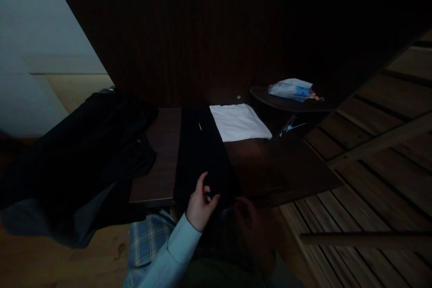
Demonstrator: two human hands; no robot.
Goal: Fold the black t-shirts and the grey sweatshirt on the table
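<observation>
A long strip of folded black cloth (205,153) lies across the dark wooden desk, with a small yellow mark near its far end. My left hand (199,207) is over the cloth's near end, index finger and thumb apart, other fingers curled, nothing visible between them. In deep shadow beside the cloth's near right corner is my right hand (248,218). Its fingers look bent, but the dark hides whether they grip anything. Beyond, to the right of the black cloth, a folded white cloth (239,122) lies flat near the back panel.
Black and grey clothing (101,153) is heaped on the left, hanging over the desk (164,157) edge. On a small curved shelf (286,104) at the right sits a white and blue plastic packet (292,90). Wooden slats (381,157) stand along the right side.
</observation>
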